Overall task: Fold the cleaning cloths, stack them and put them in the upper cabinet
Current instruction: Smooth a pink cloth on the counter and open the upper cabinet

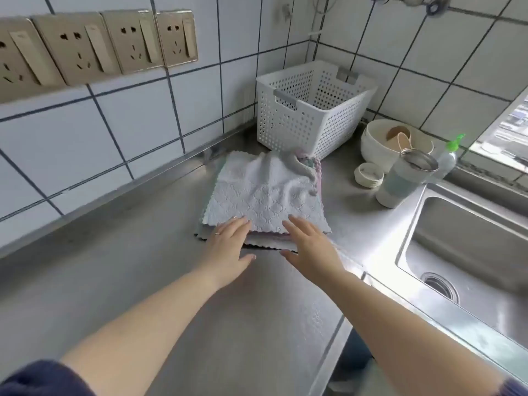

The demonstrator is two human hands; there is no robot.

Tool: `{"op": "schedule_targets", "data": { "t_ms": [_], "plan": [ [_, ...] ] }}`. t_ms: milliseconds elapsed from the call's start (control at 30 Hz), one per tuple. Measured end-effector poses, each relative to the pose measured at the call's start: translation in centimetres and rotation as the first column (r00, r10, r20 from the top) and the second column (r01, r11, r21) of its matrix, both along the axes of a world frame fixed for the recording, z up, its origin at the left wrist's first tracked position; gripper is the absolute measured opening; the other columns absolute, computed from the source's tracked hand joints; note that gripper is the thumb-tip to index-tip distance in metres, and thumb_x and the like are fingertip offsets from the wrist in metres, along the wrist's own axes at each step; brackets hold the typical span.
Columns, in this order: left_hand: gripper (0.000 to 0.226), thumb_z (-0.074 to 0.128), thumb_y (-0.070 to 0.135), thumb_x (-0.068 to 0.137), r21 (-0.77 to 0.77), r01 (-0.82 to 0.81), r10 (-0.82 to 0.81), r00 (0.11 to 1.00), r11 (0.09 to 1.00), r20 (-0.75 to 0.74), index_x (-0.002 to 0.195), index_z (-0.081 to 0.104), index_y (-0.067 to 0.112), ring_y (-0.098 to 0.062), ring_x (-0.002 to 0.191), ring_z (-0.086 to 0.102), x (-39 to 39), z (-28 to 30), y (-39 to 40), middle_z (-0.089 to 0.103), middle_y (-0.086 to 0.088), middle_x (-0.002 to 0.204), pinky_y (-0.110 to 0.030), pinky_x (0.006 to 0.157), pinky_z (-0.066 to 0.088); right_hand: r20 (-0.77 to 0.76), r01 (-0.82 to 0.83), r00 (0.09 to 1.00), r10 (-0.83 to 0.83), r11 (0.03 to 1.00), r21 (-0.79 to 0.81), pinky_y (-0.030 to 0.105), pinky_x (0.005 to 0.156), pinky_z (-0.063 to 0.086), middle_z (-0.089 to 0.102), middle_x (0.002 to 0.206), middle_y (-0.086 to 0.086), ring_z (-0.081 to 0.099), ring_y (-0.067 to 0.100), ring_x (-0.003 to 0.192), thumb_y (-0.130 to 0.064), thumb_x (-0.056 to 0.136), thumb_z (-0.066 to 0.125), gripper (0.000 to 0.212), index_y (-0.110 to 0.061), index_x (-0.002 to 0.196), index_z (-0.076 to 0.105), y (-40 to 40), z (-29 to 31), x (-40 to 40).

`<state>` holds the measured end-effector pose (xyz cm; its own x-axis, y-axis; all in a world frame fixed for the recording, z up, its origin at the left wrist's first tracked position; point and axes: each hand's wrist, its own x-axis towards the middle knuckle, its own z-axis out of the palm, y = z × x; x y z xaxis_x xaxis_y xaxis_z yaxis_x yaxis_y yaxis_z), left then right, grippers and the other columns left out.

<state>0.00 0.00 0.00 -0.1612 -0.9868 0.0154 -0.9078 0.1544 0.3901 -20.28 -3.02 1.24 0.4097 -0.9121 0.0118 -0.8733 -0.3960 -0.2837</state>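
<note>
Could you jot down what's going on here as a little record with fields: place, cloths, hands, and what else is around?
place: steel counter beside a sink
cloths: loose pile, top one white, unfolded and rumpled
left hand: flat, straight fingers on the pile's near edge
right hand: flat, fingers on the same edge
nearby: white basket, bowls, tumbler, spray bottle

I see a pale lilac-white top cloth (265, 192) with an embossed scale pattern; under it, edges of grey, pink and mint cloths. The basket (311, 110) is white, dotted with holes. Wall tiles (137, 121) are white with dark grout, sockets (94, 47) champagne gold. The tabletop (143, 267) is brushed steel grey. Far right, cream bowls (383, 144), a green-capped bottle (448, 155).
</note>
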Motion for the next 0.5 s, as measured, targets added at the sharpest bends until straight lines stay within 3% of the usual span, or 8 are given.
{"op": "schedule_targets", "data": {
  "t_ms": [100, 167, 267, 367, 500],
  "plan": [
    [0.066, 0.057, 0.037, 0.089, -0.053, 0.000, 0.002, 1.000, 0.999, 0.024, 0.145, 0.029, 0.017, -0.015, 0.143, 0.017, 0.0, -1.3, -3.0, 0.026, 0.002, 0.153, -0.030, 0.118, 0.010, 0.016, -0.083, 0.996, 0.084, 0.994, -0.066, 0.038, 0.103, 0.040, 0.047, 0.141, 0.002, 0.041, 0.025, 0.133, -0.022, 0.082, 0.069, 0.053, -0.017, 0.131, 0.051, -2.7, -1.6, 0.1],
    [0.063, 0.060, 0.038, 0.086, -0.050, -0.002, 0.003, 1.000, 0.999, 0.017, 0.142, 0.037, 0.017, -0.018, 0.140, 0.027, 0.1, -1.7, -4.5, 0.034, 0.002, 0.149, -0.031, 0.115, 0.017, 0.073, -0.103, 0.991, 0.114, 0.984, -0.142, 0.042, 0.083, 0.055, 0.064, 0.119, 0.004, 0.061, 0.029, 0.110, -0.013, 0.069, 0.078, 0.045, -0.013, 0.112, 0.065, -4.2, -2.7, 0.2],
    [0.053, 0.067, 0.034, 0.082, -0.087, -0.002, 0.001, 1.000, 0.996, -0.007, 0.131, 0.053, 0.020, -0.019, 0.128, 0.044, 0.3, -2.5, -5.6, 0.051, 0.005, 0.137, -0.032, 0.107, 0.030, 0.116, -0.101, 0.985, 0.130, 0.968, -0.228, 0.036, 0.063, 0.059, 0.072, 0.100, 0.000, 0.069, 0.027, 0.085, -0.012, 0.062, 0.081, 0.033, -0.015, 0.093, 0.074, -5.4, -4.0, 0.1],
    [0.039, 0.069, 0.030, 0.080, -0.100, -0.026, 0.021, 0.998, 0.995, -0.051, 0.117, 0.065, 0.022, -0.019, 0.115, 0.056, 0.8, -3.6, -6.2, 0.061, 0.006, 0.124, -0.035, 0.100, 0.040, 0.157, -0.090, 0.979, 0.133, 0.963, -0.254, 0.031, 0.062, 0.058, 0.073, 0.098, -0.006, 0.069, 0.023, 0.083, -0.018, 0.074, 0.072, 0.016, -0.020, 0.090, 0.076, -6.2, -5.2, -0.1],
    [0.020, 0.062, 0.022, 0.083, -0.189, -0.070, 0.047, 0.991, 0.980, -0.122, 0.100, 0.073, 0.024, -0.018, 0.102, 0.064, 0.9, -3.9, -6.6, 0.070, 0.007, 0.109, -0.036, 0.090, 0.048, 0.211, 0.011, 0.977, 0.026, 0.985, -0.172, 0.030, 0.067, 0.055, 0.073, 0.098, -0.005, 0.068, 0.021, 0.088, -0.024, 0.088, 0.059, 0.018, -0.020, 0.095, 0.075, -6.6, -5.3, -0.1]
  ]
}}
